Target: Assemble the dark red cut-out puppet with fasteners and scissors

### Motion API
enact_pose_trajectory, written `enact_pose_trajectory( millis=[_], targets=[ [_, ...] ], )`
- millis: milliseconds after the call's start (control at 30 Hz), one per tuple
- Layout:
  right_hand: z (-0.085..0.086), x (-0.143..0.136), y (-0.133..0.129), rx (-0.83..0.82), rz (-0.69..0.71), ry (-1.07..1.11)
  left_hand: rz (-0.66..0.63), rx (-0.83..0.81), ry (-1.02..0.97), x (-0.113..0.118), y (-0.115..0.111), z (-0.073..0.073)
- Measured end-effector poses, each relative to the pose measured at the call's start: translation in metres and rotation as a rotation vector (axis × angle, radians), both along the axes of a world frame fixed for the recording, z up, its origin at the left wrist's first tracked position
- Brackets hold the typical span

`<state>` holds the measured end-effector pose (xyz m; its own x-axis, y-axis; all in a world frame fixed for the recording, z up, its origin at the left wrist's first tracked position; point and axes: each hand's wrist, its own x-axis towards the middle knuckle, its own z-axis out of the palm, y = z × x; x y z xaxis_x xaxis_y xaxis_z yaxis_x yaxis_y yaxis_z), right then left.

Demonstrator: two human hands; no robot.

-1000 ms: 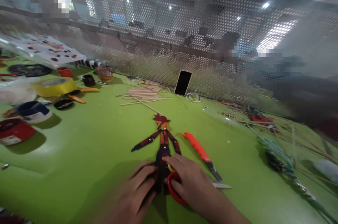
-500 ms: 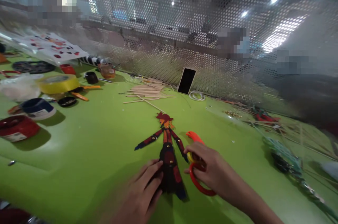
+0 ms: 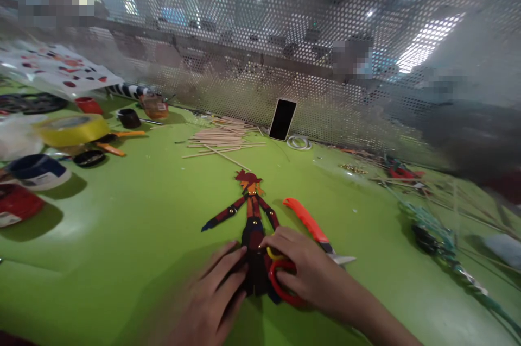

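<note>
Both arms point(image 3: 222, 218) are already pinned to the jointed figure point(image 3: 254, 236) on the surface point(image 3: 134, 205); the right hand point(image 3: 303, 259) grips scissors point(image 3: 273, 280), the left hand point(image 3: 215, 291) touches the figure, grip unclear; sticks point(image 3: 226, 137) lie unused.

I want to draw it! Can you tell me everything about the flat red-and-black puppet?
The flat red-and-black puppet looks like painted card or leather, with a dark red hat, orange face and gold dots at its joints. It lies on the green table, head end farthest away, arms spread. The left hand touches its lower part; the right hand, holding red-and-yellow-handled scissors, hides one side.
</note>
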<state>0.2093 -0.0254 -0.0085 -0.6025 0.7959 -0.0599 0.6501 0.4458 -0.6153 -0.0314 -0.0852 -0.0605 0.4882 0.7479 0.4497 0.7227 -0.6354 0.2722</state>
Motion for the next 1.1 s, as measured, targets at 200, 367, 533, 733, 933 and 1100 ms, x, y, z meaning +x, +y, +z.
enact_pose_trajectory(
  millis=[200,367,533,733,933,1100],
  targets=[
    [0.0021,0.0052,-0.0009,-0.009,0.024,-0.013,-0.001,0.003,-0.015,-0.0008,0.0005,0.0006],
    [-0.0003,0.0075,-0.0013,0.003,0.065,-0.044,0.003,0.024,0.012,-0.0007,-0.0002,0.0001],
    [-0.0038,0.0099,0.0009,0.025,0.091,-0.100,-0.003,0.031,0.020,0.0007,0.0008,0.0004],
    [-0.0033,0.0086,-0.0005,0.039,0.083,-0.109,-0.013,0.041,0.016,0.0026,0.0027,0.0011],
    [-0.0005,0.0077,-0.0009,0.035,0.084,-0.111,-0.011,0.019,0.005,0.0021,0.0026,-0.0001],
    [-0.0016,0.0099,-0.0009,0.034,0.087,-0.107,0.001,0.016,0.036,0.0022,0.0030,-0.0033]
  ],
)
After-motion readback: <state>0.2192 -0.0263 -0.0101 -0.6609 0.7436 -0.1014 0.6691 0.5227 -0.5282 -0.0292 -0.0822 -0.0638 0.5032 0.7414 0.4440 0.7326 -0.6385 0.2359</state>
